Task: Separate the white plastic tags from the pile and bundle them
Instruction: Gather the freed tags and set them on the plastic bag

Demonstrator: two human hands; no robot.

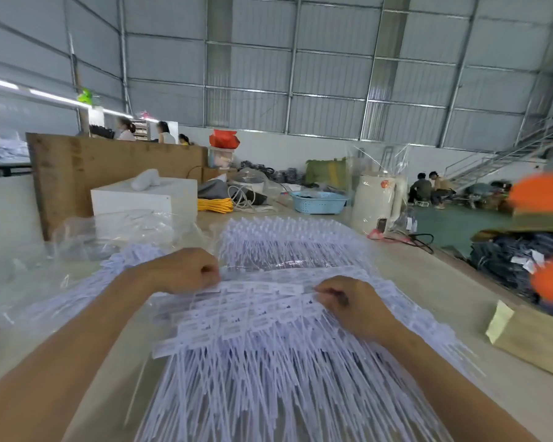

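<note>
A big pile of white plastic tags (268,355) with long thin tails covers the middle of the table in front of me. A second heap of tags (288,240) lies behind it. My left hand (186,271) is closed on the left end of a joined row of tag heads (262,288). My right hand (348,301) pinches the right end of the same row. The row stretches between my two hands on top of the pile.
Crumpled clear plastic bags (103,234) lie at the left. A white box (144,197), yellow cord (214,205) and a blue basket (318,202) stand behind. A cardboard box (537,339) sits at the right edge. People sit on the floor (428,189) far right.
</note>
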